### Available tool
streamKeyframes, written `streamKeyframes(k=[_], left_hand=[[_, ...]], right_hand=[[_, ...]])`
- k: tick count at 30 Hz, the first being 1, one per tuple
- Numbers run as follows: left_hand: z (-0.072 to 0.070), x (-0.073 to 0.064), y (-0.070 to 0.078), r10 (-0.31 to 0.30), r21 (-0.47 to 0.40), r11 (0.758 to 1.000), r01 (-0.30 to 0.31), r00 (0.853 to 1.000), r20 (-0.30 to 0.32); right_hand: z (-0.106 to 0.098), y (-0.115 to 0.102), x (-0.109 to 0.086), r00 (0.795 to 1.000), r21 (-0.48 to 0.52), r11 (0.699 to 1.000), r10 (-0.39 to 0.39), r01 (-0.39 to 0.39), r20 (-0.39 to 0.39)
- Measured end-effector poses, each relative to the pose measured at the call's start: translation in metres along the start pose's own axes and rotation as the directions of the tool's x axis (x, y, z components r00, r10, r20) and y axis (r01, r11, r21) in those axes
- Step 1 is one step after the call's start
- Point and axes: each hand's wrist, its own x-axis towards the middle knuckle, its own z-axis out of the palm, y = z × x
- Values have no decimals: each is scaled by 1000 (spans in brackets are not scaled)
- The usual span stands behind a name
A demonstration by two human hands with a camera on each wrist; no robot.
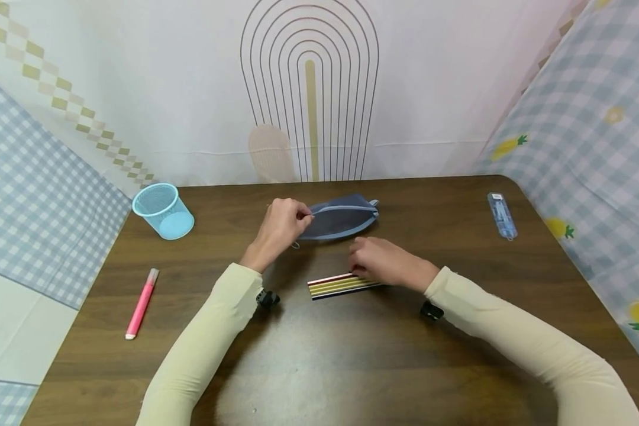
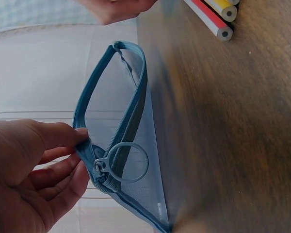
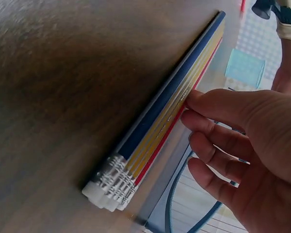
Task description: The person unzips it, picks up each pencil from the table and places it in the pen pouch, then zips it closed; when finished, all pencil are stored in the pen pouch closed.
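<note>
My left fingers (image 1: 294, 215) pinch the pouch (image 1: 346, 222), likely keeping it gaping; right fingers (image 1: 364, 258), loosely bent, touch pencils (image 1: 338, 286) beside it.

Beneath the left grip (image 1: 281, 225) and right grip (image 1: 378, 261) spreads a dark wood-grain worktop (image 1: 319, 390) with a pale sheen nearer the viewer, while white cloth (image 1: 181, 89) printed with lined arches (image 1: 311, 118) hangs beyond them, flanked by blue-and-white checked cloth left (image 1: 32, 195) and right.

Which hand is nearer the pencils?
Right. The right hand is at the pencils, fingers by their edge; the left hand is farther off, beyond them, pinching the blue pouch rim.
</note>
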Motion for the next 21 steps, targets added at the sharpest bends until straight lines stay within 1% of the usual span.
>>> streamKeyframes(k=[4, 7, 9, 10, 11, 12, 13, 14, 15, 16, 17, 18, 19, 20, 21], left_hand=[[0, 0, 0, 3, 3, 1000, -3, 1000, 1], [1, 0, 0, 7, 6, 1000, -7, 1000, 15], [1, 0, 0, 7, 9, 1000, -8, 1000, 22], [1, 0, -1, 8, 9, 1000, -8, 1000, 25], [1, 0, -1, 11, 10, 1000, -11, 1000, 25], [1, 0, -1, 11, 12, 1000, -12, 1000, 23], [0, 1, -1, 12, 13, 1000, -12, 1000, 21], [0, 1, -1, 10, 13, 1000, -11, 1000, 18], [-1, 1, -1, 9, 12, 1000, -9, 1000, 16], [-1, 2, -1, 7, 11, 1000, -7, 1000, 15], [-2, 2, -2, 4, 12, 1000, -4, 1000, 14], [-2, 2, -2, 0, 10, 1000, -1, 1000, 15], [-2, 2, -2, -2, 8, 1000, 2, 1000, 19], [-2, 2, -2, -4, 5, 1000, 3, 1000, 22], [-2, 2, -1, -4, 6, 1000, 4, 1000, 27]], right_hand=[[5, -2, 2, 1000, -53, 999, -13, 12, -5], [6, -1, 5, 999, -91, 995, -34, 36, 20], [4, 1, 6, 998, -76, 996, -44, 47, 34], [1, 3, 6, 998, -45, 998, -42, 43, 42], [-3, 4, 6, 998, 6, 999, -39, 39, 45], [-7, 5, 5, 999, 84, 996, -35, 31, 38], [-12, 6, 4, 999, 185, 982, -28, 23, 25], [-17, 5, 2, 1000, 317, 948, -13, 8, 11], [-23, 4, 1, 1000, 458, 889, 7, -7, 3], [-28, 2, -1, 1000, 604, 796, 27, -18, -6], [-32, 0, -2, 999, 739, 673, 53, -32, -5], [-35, -2, -2, 996, 846, 531, 86, -56, 12], [-37, -5, -3, 991, 923, 371, 114, -102, 64], [-38, -7, -3, 982, 968, 198, 134, -155, 130], [-36, -8, -3, 967, 976, 36, 147, -213, 206]])
